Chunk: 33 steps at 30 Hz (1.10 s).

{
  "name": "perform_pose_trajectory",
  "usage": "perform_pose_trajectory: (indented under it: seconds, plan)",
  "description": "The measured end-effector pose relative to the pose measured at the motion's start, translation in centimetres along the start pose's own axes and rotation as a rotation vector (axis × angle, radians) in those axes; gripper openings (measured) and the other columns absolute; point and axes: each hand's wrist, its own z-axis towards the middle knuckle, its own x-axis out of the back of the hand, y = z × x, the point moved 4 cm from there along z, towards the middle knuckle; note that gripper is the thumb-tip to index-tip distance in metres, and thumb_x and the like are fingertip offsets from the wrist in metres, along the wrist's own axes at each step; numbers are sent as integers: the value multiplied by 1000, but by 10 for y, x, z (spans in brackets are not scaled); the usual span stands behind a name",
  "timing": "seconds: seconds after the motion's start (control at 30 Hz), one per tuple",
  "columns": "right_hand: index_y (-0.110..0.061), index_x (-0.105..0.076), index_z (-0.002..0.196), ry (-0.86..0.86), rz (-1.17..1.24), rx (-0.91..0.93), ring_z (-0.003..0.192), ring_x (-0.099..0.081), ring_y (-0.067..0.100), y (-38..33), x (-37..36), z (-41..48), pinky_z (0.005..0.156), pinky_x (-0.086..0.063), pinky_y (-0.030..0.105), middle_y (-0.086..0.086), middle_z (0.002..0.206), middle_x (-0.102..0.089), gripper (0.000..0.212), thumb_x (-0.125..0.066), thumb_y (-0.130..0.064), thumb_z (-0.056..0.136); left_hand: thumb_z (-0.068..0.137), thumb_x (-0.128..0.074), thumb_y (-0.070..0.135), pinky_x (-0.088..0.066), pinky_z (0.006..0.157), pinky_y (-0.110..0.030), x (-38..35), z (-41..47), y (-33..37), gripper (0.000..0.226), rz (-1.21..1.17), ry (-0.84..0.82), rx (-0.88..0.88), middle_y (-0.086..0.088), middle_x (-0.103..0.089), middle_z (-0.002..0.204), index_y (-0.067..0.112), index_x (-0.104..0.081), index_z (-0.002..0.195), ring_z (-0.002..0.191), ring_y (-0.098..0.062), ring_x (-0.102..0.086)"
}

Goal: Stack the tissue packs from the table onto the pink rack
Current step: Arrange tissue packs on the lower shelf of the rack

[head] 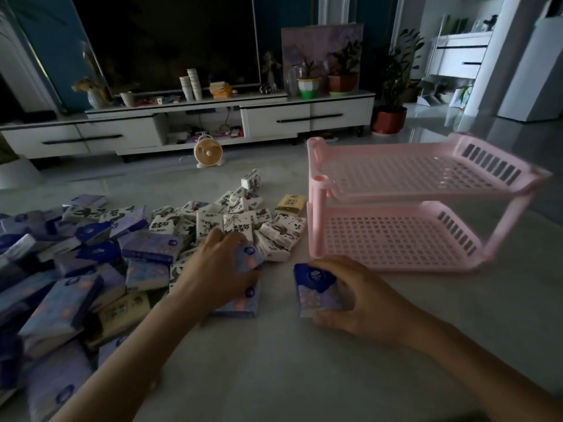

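Note:
A pink two-tier rack [396, 236] stands on the pale table at the right, with both perforated shelves bare. My right hand [362, 296] grips an upright purple tissue pack [316, 289] just in front of the rack's lower shelf. My left hand [219, 269] curls around another purple pack [251, 257] at the edge of the pile, above a flat purple pack [243, 306]. A big heap of purple packs [61, 269] covers the table's left side, and white printed packs [231, 223] lie behind my left hand.
One yellow pack [291, 204] lies beside the rack's left post. Beyond the table are a white TV cabinet [189, 129], a dark screen, potted plants [393, 86] and a small orange fan [207, 153] on the floor.

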Motion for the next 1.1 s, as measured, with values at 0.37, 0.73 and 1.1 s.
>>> perform_pose_trajectory:
  seconds: [0.37,0.73,1.1]
  plan:
    - [-2,-57,120,370,-74,-229,107,-55,27,101,96,-12,88,-43,20,13,117,-57,66,-77,-22,60,88,-51,44,-50,78,-37,-46,10,174,35,-388,137,-233,-3,-55,114,19,-57,111,96,-24,-58]
    - [-17,-42,138,173,-155,-397,138,-27,24,127,66,22,112,-23,33,4,153,-23,44,-45,-11,95,92,-41,10,-34,106,-49,-116,64,165,54,-76,-69,-150,-9,-16,150,16,-25,142,137,-29,-19]
    - [-5,-63,106,435,-202,-344,103,-50,31,117,67,27,88,-39,33,17,110,-48,22,-54,-5,86,94,-31,37,-27,106,-42,-111,76,162,60,115,-126,-42,-13,-6,150,15,-10,146,135,-31,-17]
